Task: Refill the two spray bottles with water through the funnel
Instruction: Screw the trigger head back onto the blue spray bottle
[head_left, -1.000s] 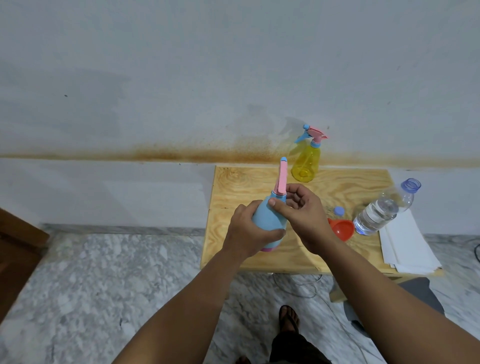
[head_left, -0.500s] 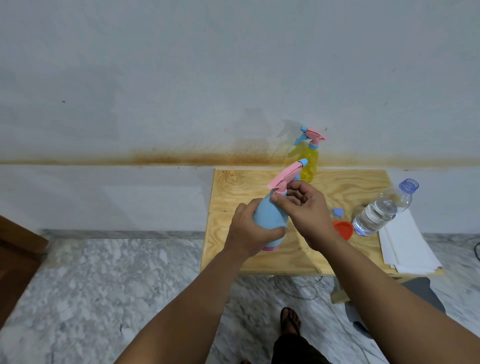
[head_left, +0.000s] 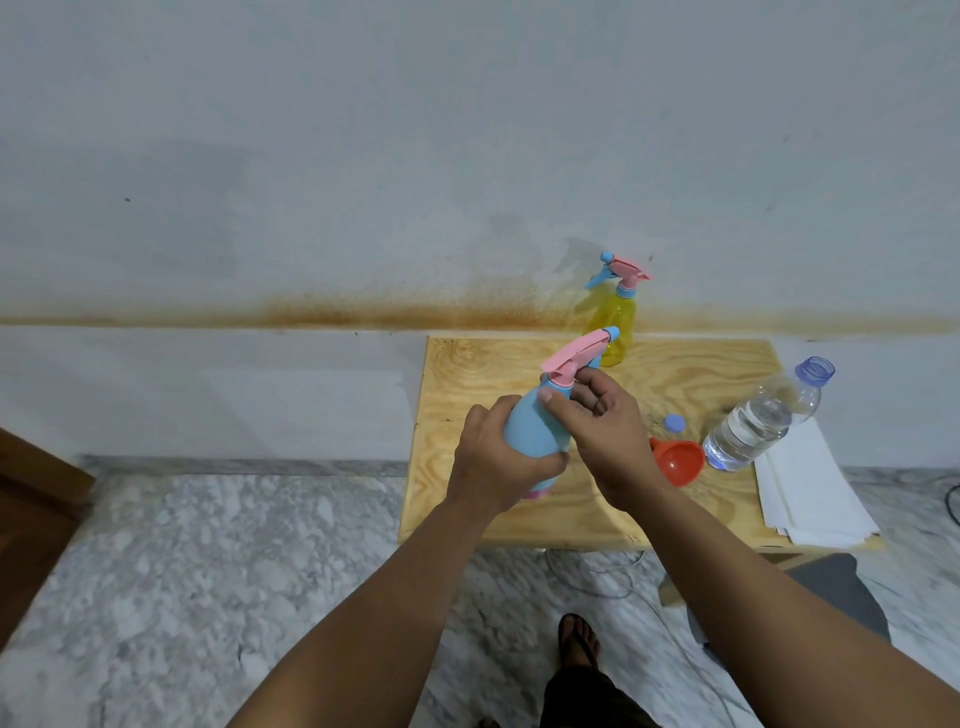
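Observation:
My left hand (head_left: 501, 454) grips the body of a blue spray bottle (head_left: 532, 426) over the left part of the wooden table (head_left: 670, 374). My right hand (head_left: 597, 421) has its thumb and fingers around the bottle's neck, just under the pink spray head (head_left: 576, 356), which points up and to the right. A yellow spray bottle (head_left: 618, 317) with a pink and blue head stands at the table's back edge. An orange funnel (head_left: 678, 460) lies on the table to the right of my right hand. An uncapped clear water bottle (head_left: 763, 421) stands beside it.
A small blue bottle cap (head_left: 674, 423) lies on the table behind the funnel. White paper sheets (head_left: 810, 488) overhang the table's right edge. The wall runs just behind the table. Marble floor, a cable and my sandalled foot (head_left: 576, 642) are below.
The pink spray head has turned on the blue bottle, from pointing straight up to pointing up and right. My right hand shifted slightly around the neck; my left hand kept its grip.

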